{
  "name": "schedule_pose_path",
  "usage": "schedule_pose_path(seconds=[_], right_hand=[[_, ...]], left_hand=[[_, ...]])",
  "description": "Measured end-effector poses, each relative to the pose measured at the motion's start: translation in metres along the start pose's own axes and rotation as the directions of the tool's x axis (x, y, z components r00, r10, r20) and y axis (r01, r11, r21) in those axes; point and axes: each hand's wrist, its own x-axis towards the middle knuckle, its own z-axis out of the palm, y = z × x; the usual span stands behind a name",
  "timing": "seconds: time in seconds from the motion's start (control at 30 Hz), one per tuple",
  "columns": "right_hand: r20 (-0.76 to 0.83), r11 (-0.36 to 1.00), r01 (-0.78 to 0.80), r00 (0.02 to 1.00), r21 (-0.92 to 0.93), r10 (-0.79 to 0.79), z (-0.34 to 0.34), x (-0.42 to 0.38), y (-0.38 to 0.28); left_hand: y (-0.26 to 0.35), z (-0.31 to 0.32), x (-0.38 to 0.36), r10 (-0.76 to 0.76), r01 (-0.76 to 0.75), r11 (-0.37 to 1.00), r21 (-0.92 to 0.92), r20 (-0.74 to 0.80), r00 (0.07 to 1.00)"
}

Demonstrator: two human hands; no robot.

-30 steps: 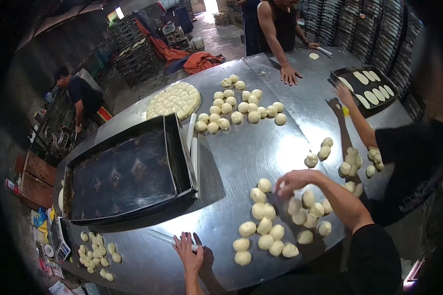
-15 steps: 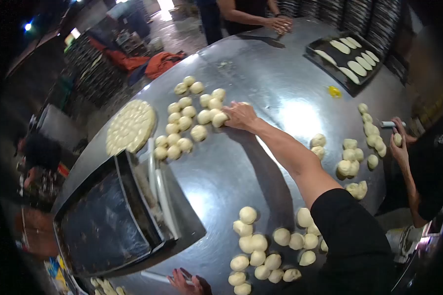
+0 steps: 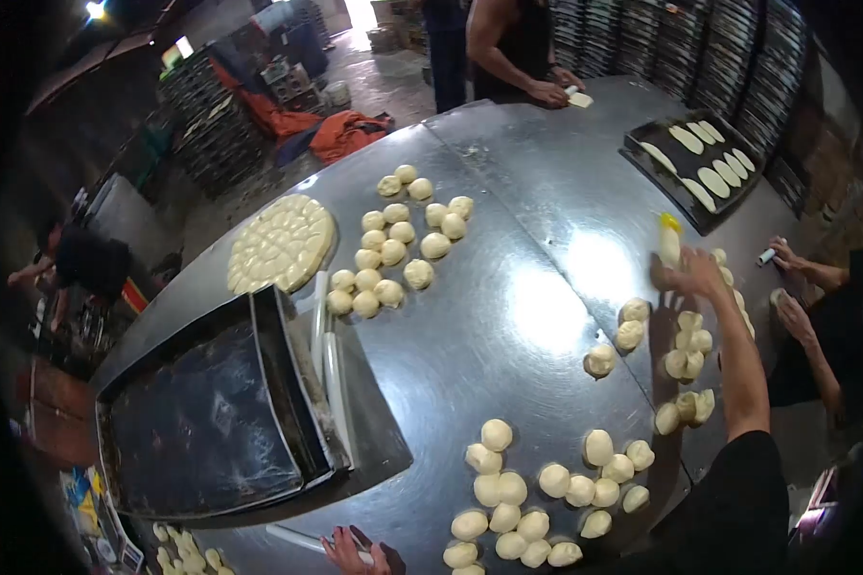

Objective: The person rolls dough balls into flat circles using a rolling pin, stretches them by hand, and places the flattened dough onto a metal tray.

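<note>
Rolling pin and pale blurred piece at bench
Pin is crossed by left hand; piece, pointing away, is seen just beyond nearer right hand; neither grip can be told

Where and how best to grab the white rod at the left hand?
Probably the bare stretch of the white rod, left of the left hand in the picture. Come from above, fingers across it: it's slim, straight and lies along the metal table, while the hand covers part of the rest.
</note>
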Motion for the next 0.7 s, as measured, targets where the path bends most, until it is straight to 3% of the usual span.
schedule_pose_path(seconds=[0.07, 0.1, 0.13, 0.2, 0.23, 0.33, 0.4, 0.43, 0.5, 0.53, 0.57, 0.6, 0.63, 0.67, 0.7], right_hand=[[-0.206, 0.936, -0.079, 0.978, -0.344, 0.007, 0.019, -0.015, -0.036], [-0.188, 0.986, 0.085, 0.976, -0.144, -0.111, 0.037, 0.0, -0.054], [-0.188, 0.967, 0.246, 0.955, 0.066, -0.23, 0.053, 0.015, -0.073], [-0.201, 0.734, 0.504, 0.861, 0.454, -0.467, 0.045, -0.007, -0.167], [-0.189, 0.662, 0.586, 0.798, 0.467, -0.573, 0.042, -0.021, -0.213], [-0.026, 0.437, 0.741, 0.521, 0.51, -0.853, 0.014, -0.087, -0.329], [-0.147, 0.111, 0.837, 0.222, 0.536, -0.964, 0.007, -0.14, -0.369], [-0.227, -0.02, 0.816, 0.137, 0.578, -0.964, 0.007, -0.171, -0.383], [-0.001, -0.001, 0.577, -0.001, 0.817, -1.0, -0.011, -0.231, -0.399], [-0.066, -0.093, 0.589, -0.067, 0.803, -0.996, -0.005, -0.262, -0.402], [0.105, 0.021, 0.488, -0.145, 0.872, -0.984, -0.01, -0.292, -0.407], [0.164, 0.068, 0.408, -0.205, 0.911, -0.965, 0.003, -0.325, -0.413], [0.272, 0.175, 0.363, -0.237, 0.915, -0.933, 0.001, -0.358, -0.419], [0.268, 0.158, 0.379, -0.257, 0.912, -0.928, 0.01, -0.391, -0.426], [0.268, 0.214, 0.277, -0.175, 0.937, -0.948, 0.032, -0.423, -0.436]], left_hand=[[0.0, -0.002, 0.001, 0.042, -0.042, 0.997, -0.057, 0.004, 0.999], [-0.004, -0.001, 0.002, 0.139, -0.138, 0.989, 0.054, -0.023, 0.99], [-0.011, 0.004, 0.003, 0.118, -0.116, 0.991, 0.073, -0.03, 0.993], [-0.026, 0.008, -0.004, 0.219, -0.219, 0.976, -0.006, -0.056, 0.974], [-0.035, 0.01, -0.01, 0.214, -0.215, 0.976, -0.028, -0.057, 0.975], [-0.035, 0.005, -0.019, 0.151, -0.148, 0.988, 0.038, -0.068, 0.986], [-0.01, -0.015, -0.027, -0.203, 0.205, 0.978, 0.042, -0.04, 0.978], [-0.018, -0.014, -0.035, -0.294, 0.294, 0.956, -0.007, -0.093, 0.951], [-0.03, -0.025, -0.046, -0.432, 0.43, 0.901, -0.057, -0.202, 0.879], [-0.029, -0.038, -0.046, -0.557, 0.537, 0.827, -0.164, -0.117, 0.822], [-0.031, -0.047, -0.051, -0.651, 0.623, 0.734, -0.269, -0.016, 0.759], [-0.038, -0.051, -0.058, -0.679, 0.642, 0.713, -0.282, -0.049, 0.733], [-0.047, -0.054, -0.063, -0.696, 0.645, 0.653, -0.398, 0.02, 0.717], [-0.056, -0.056, -0.067, -0.695, 0.636, 0.584, -0.505, 0.093, 0.713], [-0.06, -0.055, -0.073, -0.65, 0.581, 0.567, -0.584, 0.116, 0.751]])
